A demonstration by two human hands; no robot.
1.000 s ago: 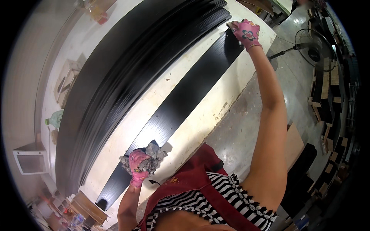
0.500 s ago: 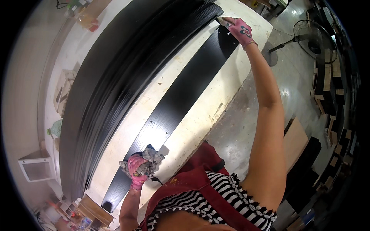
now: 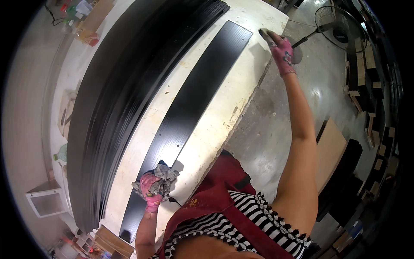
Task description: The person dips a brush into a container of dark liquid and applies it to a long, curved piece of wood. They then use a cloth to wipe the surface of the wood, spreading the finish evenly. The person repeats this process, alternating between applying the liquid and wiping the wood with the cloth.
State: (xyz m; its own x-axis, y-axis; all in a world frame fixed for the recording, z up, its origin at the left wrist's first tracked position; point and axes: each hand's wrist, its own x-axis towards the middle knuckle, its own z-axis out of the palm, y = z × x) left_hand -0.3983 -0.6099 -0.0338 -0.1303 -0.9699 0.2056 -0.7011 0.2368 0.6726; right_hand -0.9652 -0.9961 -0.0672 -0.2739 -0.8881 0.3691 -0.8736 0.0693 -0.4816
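One long black board (image 3: 194,95) with wood grain lies lengthwise on the pale worktable (image 3: 215,125). A crumpled grey rag (image 3: 164,176) is in my left hand (image 3: 150,188), which wears a pink glove and rests on the near part of the board. My right hand (image 3: 283,54), in a pink glove with a flower print and dark, stained fingertips, hovers beside the table's right edge. Its fingers are stretched out, apart from the board's far end, and I see nothing held in them. To the left, several black boards (image 3: 116,99) are stacked along the table.
A standing fan (image 3: 340,30) is on the floor at the far right. Stacked dark and light timber (image 3: 360,86) lines the right side. Bottles (image 3: 88,36) stand at the far left, a white frame (image 3: 45,203) and a cardboard box (image 3: 113,241) at the near left.
My right hand has come off the board's far end and moved right, toward the table edge. My left hand stays on the board with the rag. The whole view has turned slightly.
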